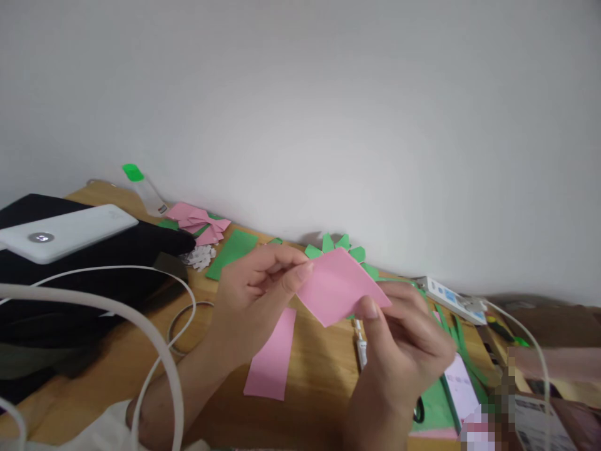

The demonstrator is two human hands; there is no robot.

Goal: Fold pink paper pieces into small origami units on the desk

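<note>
Between my two hands a small pink square of paper [339,283] is held up above the table, turned so one corner points up. My left hand [256,300] pinches its left corner between thumb and fingers. On the opposite side, the thumb and fingers of my right hand [399,344] grip the lower right edge. Below my left wrist a pink paper strip [272,363] lies on the wooden table [314,376]. Partly hidden behind the held paper is a green folded-paper shape [345,241] with several pointed petals.
A white power bank [70,232] rests on black cloth [159,241] at left, with white cables [159,338] looping in front. Pink folded pieces [200,222] and a green sheet [232,254] lie near the wall. A power strip [453,300] and phone [460,388] are at right.
</note>
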